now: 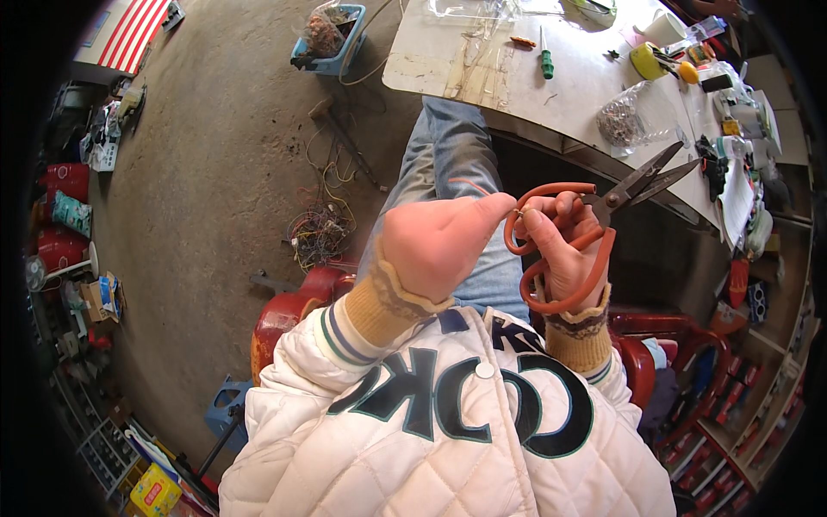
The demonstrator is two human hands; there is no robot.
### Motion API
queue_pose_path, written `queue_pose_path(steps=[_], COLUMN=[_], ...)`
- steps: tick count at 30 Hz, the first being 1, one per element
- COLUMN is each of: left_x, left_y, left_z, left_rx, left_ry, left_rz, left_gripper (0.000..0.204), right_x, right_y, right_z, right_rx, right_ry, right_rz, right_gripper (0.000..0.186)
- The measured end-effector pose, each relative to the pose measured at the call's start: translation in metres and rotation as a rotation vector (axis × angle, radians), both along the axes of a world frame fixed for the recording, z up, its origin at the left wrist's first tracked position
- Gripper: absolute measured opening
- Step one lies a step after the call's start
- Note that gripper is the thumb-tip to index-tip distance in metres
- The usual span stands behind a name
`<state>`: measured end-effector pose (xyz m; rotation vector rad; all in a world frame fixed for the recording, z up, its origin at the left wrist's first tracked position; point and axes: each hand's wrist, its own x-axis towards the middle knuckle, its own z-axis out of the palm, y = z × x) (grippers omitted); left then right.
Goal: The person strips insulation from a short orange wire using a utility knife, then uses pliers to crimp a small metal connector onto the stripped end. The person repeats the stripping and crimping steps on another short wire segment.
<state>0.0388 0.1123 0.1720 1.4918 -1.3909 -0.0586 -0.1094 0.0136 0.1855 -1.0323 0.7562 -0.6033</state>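
Observation:
Raised above my lap, my left hand (pixel 448 241) is closed in a pinch, its fingertips meeting those of my right hand. A thin orange wire (pixel 468 183) sticks out behind it, and a tiny brass-coloured end (pixel 519 212) shows between the fingertips of both hands. My right hand (pixel 564 246) carries a pair of large scissors (pixel 613 200) with orange-coated loop handles. One loop circles near the wrist. The dark blades are spread and point away to the right, with nothing between them.
A white table (pixel 431 65) stands ahead, bearing a green-handled screwdriver (pixel 547 65), a plastic bag of small parts (pixel 622 122) and yellow tape (pixel 646 62). On the floor to the left lie a hammer (pixel 345 138) and tangled wires (pixel 323 233). A blue basket (pixel 356 39) is farther off.

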Motion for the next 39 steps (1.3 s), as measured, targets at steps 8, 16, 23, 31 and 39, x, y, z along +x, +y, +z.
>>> queue_pose_path(steps=[8,16,23,31,39], left_x=[-0.006,-0.014,-0.018,-0.017,-0.011], left_y=[-0.001,0.01,0.004,0.005,0.007], left_z=[0.005,0.021,0.014,0.011,0.011], left_rx=[0.269,0.228,0.179,0.214,0.337], left_ry=[0.932,0.473,0.317,0.29,0.397], left_rz=[-0.131,0.114,0.075,0.058,0.015], left_gripper=[0.014,0.019,0.017,0.014,0.008], right_x=[0.003,0.0,0.001,-0.002,-0.003], right_y=[0.006,0.004,0.011,0.013,0.015], right_z=[0.002,0.003,-0.001,-0.003,-0.006], right_rx=[0.155,0.004,-0.202,-0.478,-0.557], right_ry=[-0.114,-0.026,0.002,0.112,0.199], right_rz=[-0.027,-0.049,-0.112,-0.043,0.026], right_gripper=[0.018,0.02,0.027,0.031,0.045])
